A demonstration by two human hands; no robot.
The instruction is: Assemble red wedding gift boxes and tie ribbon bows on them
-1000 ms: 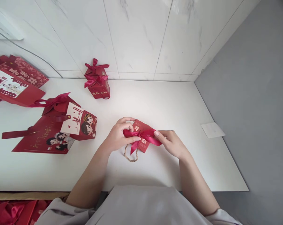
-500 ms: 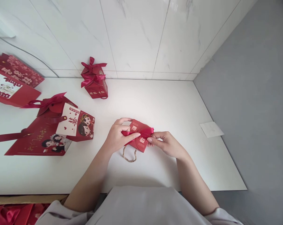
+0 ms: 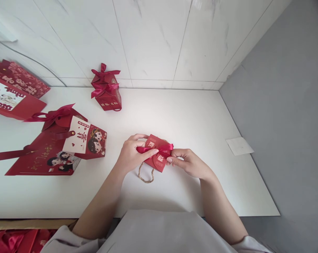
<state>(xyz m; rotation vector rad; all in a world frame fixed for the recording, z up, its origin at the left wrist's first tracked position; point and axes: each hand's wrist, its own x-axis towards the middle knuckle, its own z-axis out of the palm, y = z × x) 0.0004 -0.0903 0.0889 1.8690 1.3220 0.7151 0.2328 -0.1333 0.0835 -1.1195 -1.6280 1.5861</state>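
A small red gift box [image 3: 155, 140] with gold lettering lies between my hands, above the white tabletop. Around its middle runs a dark red satin ribbon [image 3: 165, 148], tied in a bow. My left hand [image 3: 130, 154] is closed on the box's left side, its thumb pressing the ribbon near the knot. At the right edge, my right hand [image 3: 189, 162] pinches a ribbon tail with thumb and forefinger; its other fingers are curled and partly hidden. A twisted rope handle [image 3: 146, 181] loops out from the box toward me.
Two ribboned red boxes [image 3: 107, 96] stand by the tiled wall. To the left are a red gift bag [image 3: 40, 154], a box with cartoon figures [image 3: 95, 142] and more red bags [image 3: 19, 91]. A white paper [image 3: 239, 146] lies at the right edge. Red packages [image 3: 19, 240] fill a carton below left.
The right thumb and fingers have shifted slightly outward and down along the ribbon tail, and more of the box's lettering shows. My left hand keeps its hold.
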